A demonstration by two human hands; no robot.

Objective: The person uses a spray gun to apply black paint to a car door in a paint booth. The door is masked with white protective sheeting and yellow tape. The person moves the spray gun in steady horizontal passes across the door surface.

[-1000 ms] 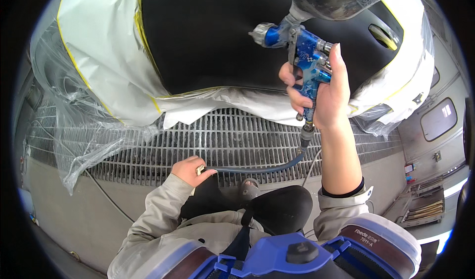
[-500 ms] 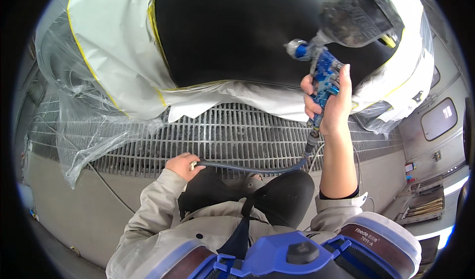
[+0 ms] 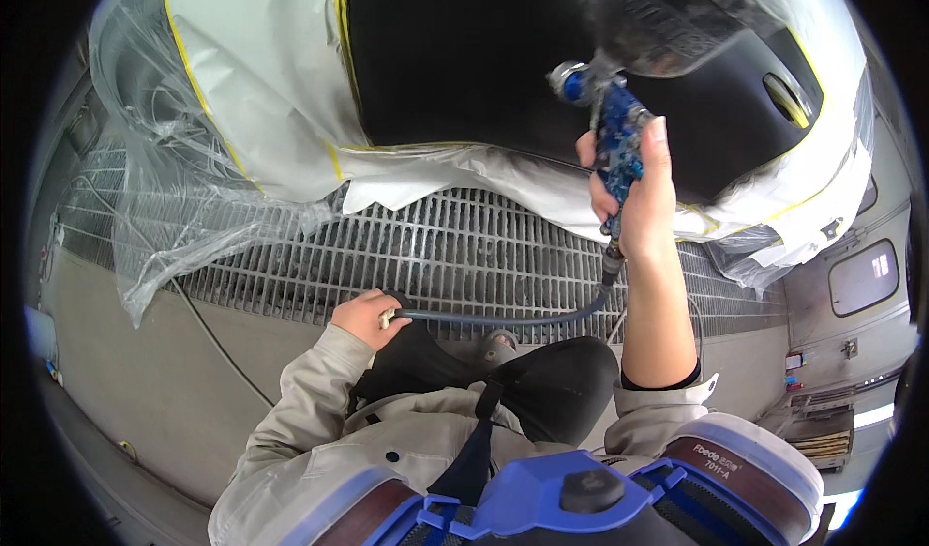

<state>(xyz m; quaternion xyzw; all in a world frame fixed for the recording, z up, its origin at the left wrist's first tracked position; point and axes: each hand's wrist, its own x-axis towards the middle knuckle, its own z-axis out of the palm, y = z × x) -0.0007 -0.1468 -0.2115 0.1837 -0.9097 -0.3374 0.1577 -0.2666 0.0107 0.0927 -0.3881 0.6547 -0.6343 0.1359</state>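
Note:
My right hand (image 3: 644,193) is closed around the grip of a blue, paint-flecked spray gun (image 3: 619,125), its air cap toward the far left. A dark, smeared translucent paint cup (image 3: 668,23) tops the gun and hides part of the black car panel (image 3: 455,62) behind. The gun stands off over that panel; the exact gap is hard to tell. From the gun's base a dark air hose (image 3: 494,320) curves over to my left hand (image 3: 366,319), which is closed on it low down near my knee. A small whitish piece (image 3: 387,318) shows at those fingers; its kind is unclear.
White masking sheet (image 3: 252,72) with yellow tape edges frames the panel. Clear plastic film (image 3: 145,246) hangs at the left onto the metal floor grating (image 3: 435,246). A thin hose (image 3: 223,348) lies at the left. A windowed wall (image 3: 864,277) stands at the right.
My right hand has carried the spray gun leftward along the panel, uncovering an oval opening at its right. The view has shifted a little. My left hand keeps its hold on the hose.

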